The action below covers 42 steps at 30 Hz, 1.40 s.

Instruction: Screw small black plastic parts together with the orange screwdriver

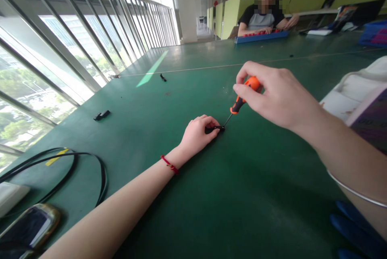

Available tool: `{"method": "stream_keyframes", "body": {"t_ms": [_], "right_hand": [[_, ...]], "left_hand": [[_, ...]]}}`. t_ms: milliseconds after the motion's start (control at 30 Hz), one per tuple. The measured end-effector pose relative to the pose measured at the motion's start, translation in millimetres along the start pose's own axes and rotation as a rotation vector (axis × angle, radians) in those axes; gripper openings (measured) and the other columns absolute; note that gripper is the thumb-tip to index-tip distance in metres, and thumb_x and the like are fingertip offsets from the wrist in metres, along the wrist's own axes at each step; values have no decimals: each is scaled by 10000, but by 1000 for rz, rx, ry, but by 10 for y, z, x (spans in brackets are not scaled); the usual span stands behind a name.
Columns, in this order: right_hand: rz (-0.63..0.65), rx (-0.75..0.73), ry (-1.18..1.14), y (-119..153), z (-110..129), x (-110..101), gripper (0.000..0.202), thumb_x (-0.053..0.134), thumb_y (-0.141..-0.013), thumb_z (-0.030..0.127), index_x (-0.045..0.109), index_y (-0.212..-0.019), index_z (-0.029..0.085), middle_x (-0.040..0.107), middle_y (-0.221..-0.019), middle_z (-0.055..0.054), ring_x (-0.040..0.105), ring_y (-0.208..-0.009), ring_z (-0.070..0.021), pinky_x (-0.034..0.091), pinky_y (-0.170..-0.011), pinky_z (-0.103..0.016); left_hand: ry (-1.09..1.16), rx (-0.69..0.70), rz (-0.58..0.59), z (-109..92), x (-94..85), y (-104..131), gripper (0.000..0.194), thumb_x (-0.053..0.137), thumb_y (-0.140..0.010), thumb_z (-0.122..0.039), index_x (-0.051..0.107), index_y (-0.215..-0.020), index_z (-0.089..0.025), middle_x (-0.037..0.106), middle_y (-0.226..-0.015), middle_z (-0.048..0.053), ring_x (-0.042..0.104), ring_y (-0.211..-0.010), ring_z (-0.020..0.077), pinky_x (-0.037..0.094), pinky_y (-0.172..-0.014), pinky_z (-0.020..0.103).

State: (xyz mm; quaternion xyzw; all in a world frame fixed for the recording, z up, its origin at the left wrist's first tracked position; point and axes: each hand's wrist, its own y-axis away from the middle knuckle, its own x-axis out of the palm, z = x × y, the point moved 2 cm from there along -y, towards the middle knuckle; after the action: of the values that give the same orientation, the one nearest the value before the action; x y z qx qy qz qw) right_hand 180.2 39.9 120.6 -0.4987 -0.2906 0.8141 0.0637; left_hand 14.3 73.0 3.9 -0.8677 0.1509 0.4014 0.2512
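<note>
My left hand point(199, 130) has fingers clamped on the black part point(221, 128) — steadying it, I'd guess; right hand point(273, 93) fingers grip the screwdriver point(237, 105) — tip at its right end.

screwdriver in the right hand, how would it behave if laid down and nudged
The screwdriver would likely roll, since its handle looks rounded. It probably feels handle-heavy, the handle being far thicker than the shaft. That straight, thin shaft looks stiff.
</note>
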Motion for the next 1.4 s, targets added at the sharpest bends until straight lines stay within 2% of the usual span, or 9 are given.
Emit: {"method": "stream_keyframes", "body": {"t_ms": [100, 267, 467, 633, 700, 800, 1067, 1200, 1400], "right_hand": [[38, -15, 7, -5, -10, -1, 321, 418, -859, 372, 481, -590, 210, 425, -469, 33, 337, -458, -117, 277, -575, -284], [-25, 18, 19, -13, -20, -5, 133, 565, -716, 248, 531, -842, 222, 474, -533, 61, 382, -453, -110, 309, -602, -284], [49, 17, 28, -4, -19, -38, 265, 440, -854, 341, 520, -636, 213, 409, -454, 46, 319, -420, -102, 297, -590, -298], [34, 19, 17, 13, 59, -73, 193, 578, -711, 242, 525, -896, 224, 494, -560, 62, 394, -477, -107, 309, -613, -286], [74, 0, 19, 19, 107, -64, 92, 562, -752, 300, 532, -797, 226, 461, -528, 62, 364, -463, -101, 299, -597, -280], [127, -14, 3, 46, 153, -52, 339, 452, -854, 421, 476, -587, 214, 370, -451, 49, 314, -446, -105, 270, -543, -270], [76, 140, -394, 411, 160, -32, 140, 560, -775, 261, 511, -902, 229, 456, -555, 61, 454, -505, -112, 333, -507, -243], [128, 208, -390, 674, 172, 18, 161, 500, -843, 363, 538, -780, 220, 463, -501, 54, 432, -455, -104, 333, -483, -251], [-152, 188, -465, 1006, 75, 180, 59, 543, -831, 275, 553, -874, 235, 569, -648, 22, 526, -532, -117, 401, -493, -249]], "left_hand": [[2, -4, 0, -6, -5, -1, 113, 567, -783, -230, 649, -846, -184, 598, -818, 18, 548, -757, 149, 454, -681, 259], [34, -17, 2, -2, -15, 1, 116, 573, -788, -235, 660, -843, -179, 607, -834, 25, 557, -761, 148, 460, -686, 256], [62, -24, -2, 6, -17, 11, 134, 578, -793, -233, 676, -864, -175, 615, -852, 30, 562, -755, 144, 464, -687, 256], [46, -7, 7, -21, -25, 25, 143, 570, -799, -229, 677, -874, -171, 618, -857, 35, 569, -782, 151, 473, -730, 269], [33, 0, 9, -33, -26, 33, 140, 567, -799, -224, 678, -870, -175, 619, -860, 35, 570, -789, 153, 474, -739, 272], [-1, -9, 4, -56, -28, 68, 129, 569, -793, -215, 672, -861, -178, 620, -851, 31, 566, -770, 152, 473, -724, 276], [-203, 44, -10, -208, -111, 338, 117, 539, -819, -219, 637, -871, -185, 635, -894, 25, 580, -833, 174, 451, -758, 318], [-275, 128, -9, -246, -130, 380, 137, 514, -832, -223, 627, -897, -181, 638, -915, 24, 588, -779, 156, 450, -750, 321], [-84, 80, -3, -187, -151, 323, 102, 551, -774, -161, 627, -841, -174, 613, -887, 27, 596, -760, 131, 498, -721, 264]]}}
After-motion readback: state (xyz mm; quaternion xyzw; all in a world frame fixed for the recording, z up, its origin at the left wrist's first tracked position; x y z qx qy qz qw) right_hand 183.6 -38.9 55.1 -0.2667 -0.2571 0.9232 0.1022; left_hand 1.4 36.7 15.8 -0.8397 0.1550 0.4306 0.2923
